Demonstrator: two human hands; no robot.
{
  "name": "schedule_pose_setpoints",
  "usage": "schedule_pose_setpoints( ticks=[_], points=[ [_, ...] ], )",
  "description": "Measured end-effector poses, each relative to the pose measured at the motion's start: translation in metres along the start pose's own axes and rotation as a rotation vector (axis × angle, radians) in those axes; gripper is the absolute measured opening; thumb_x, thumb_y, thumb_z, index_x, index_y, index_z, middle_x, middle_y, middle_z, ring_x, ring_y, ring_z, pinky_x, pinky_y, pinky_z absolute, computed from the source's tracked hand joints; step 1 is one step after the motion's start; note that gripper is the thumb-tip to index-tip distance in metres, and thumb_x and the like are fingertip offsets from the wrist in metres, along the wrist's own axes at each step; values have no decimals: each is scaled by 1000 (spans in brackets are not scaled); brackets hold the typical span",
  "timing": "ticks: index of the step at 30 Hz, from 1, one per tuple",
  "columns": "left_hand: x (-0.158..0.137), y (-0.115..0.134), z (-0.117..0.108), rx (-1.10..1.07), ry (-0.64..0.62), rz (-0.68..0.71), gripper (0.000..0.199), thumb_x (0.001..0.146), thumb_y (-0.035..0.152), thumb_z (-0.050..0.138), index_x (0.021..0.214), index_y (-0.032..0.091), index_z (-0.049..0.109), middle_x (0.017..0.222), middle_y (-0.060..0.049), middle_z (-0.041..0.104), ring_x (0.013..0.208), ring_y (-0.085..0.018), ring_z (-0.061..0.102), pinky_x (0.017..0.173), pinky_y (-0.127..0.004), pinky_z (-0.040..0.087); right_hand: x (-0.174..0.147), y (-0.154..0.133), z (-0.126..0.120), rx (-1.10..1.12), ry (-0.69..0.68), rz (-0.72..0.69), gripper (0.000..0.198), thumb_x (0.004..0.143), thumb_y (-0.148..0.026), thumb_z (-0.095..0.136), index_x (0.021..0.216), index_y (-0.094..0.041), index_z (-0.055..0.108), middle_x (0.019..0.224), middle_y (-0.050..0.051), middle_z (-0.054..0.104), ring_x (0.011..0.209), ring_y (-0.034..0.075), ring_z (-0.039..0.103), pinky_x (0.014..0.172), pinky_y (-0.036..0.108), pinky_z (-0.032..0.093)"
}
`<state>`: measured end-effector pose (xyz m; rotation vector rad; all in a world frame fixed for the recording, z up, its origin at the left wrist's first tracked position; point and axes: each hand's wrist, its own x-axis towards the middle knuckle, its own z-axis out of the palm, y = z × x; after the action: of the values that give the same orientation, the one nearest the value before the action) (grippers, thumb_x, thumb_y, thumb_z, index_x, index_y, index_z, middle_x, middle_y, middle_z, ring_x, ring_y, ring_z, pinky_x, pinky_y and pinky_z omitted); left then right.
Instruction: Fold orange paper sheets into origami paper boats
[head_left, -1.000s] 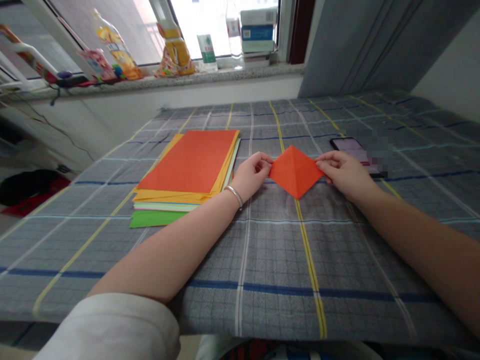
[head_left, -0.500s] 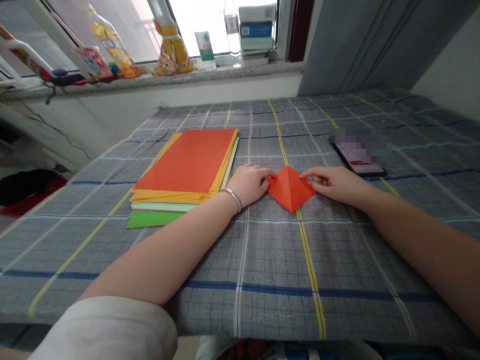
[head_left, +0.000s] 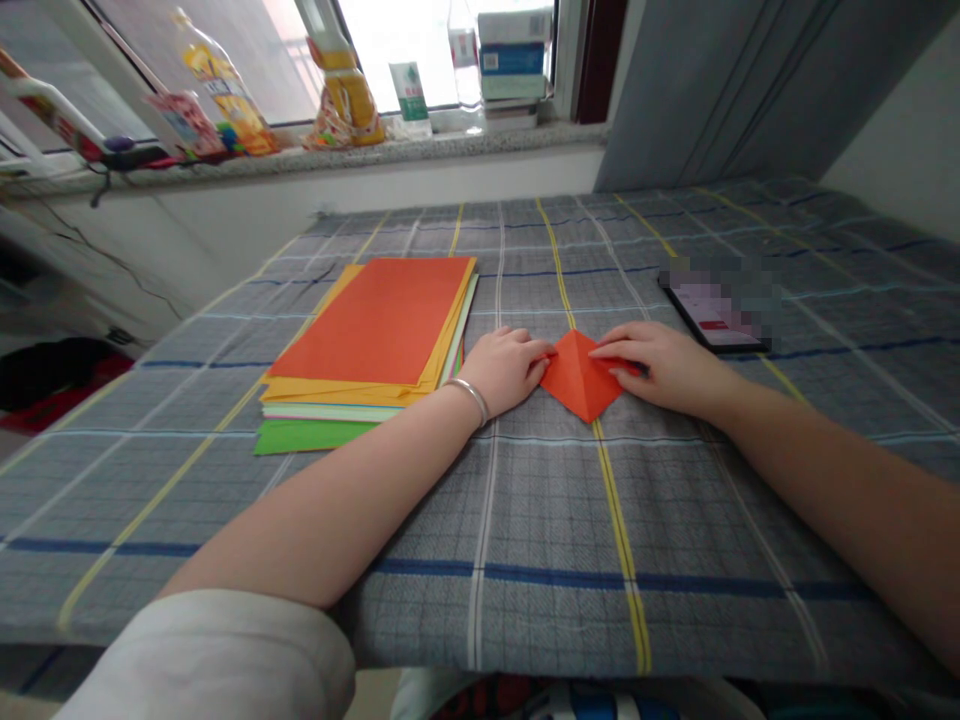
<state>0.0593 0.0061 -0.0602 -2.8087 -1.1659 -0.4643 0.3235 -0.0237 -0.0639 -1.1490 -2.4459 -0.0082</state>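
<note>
The left hand [head_left: 506, 370] and right hand [head_left: 667, 368] pinched opposite sides of the folded orange paper [head_left: 580, 385], which seemed light, easily creased, best held by its edges.

The cloth [head_left: 555, 520] (plaid, mostly gray) bears stacked paper [head_left: 375, 320], a folded orange sheet [head_left: 582, 388], a phone [head_left: 721, 330].

Left hand [head_left: 510, 370] and right hand [head_left: 667, 370] touch folded orange paper [head_left: 576, 382] — diamond-shaped — on plaid cloth [head_left: 540, 510].
</note>
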Motion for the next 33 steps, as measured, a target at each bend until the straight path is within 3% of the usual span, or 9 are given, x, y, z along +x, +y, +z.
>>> schedule_pose_setpoints(
  ticks=[3,8,12,17,23,27,31,33],
  points=[
    [0,2,1,3,-3,-3,31,98,29,51,119,22,73,97,-10,68,90,-23,63,88,-40,51,1,2,6,119,-73,-78,36,94,-28,55,125,-23,72,140,11,64,130,27,58,111,52,43],
    [-1,5,1,-27,-10,42,36,96,35,57,126,19,69,112,-12,64,101,-25,60,95,-43,50,0,3,10,111,-182,-33,48,94,-37,58,140,-26,62,152,8,54,145,33,42,116,60,36],
    [-1,1,-5,-84,-3,193,31,95,30,59,122,21,71,120,-12,63,110,-26,57,102,-43,47,0,-2,6,67,-290,-15,60,95,-48,55,149,-23,54,160,10,42,150,37,31,119,60,31],
    [0,-9,-13,-177,-94,401,28,92,39,68,112,19,72,113,-10,69,106,-24,61,102,-40,47,-1,-3,3,54,-350,-8,72,90,-58,59,150,-19,52,161,12,39,152,37,27,121,59,29],
    [1,-10,-16,-40,-82,524,27,97,39,61,110,17,71,110,-10,73,101,-23,66,96,-37,50,-3,-2,1,57,-265,-61,75,84,-53,69,147,-17,55,157,13,46,150,38,29,118,60,33],
    [0,-6,-16,67,-50,567,28,103,35,51,108,17,72,106,-8,75,96,-21,68,92,-34,51,-2,-4,-4,8,-139,-159,56,84,-49,71,132,-21,68,136,11,67,135,37,50,112,57,42],
    [-3,-3,-18,133,-12,525,34,105,33,41,102,17,71,95,-7,76,84,-18,71,81,-31,53,0,-9,-8,-27,-73,-219,53,84,-44,72,129,-16,69,128,15,69,116,33,61,101,51,50],
    [-4,-2,-18,140,-5,506,34,105,33,41,99,16,71,91,-7,76,81,-18,71,79,-31,53,1,-11,-10,-22,-71,-206,42,87,-37,68,123,-15,70,123,14,71,109,30,65,94,46,53]
  ],
)
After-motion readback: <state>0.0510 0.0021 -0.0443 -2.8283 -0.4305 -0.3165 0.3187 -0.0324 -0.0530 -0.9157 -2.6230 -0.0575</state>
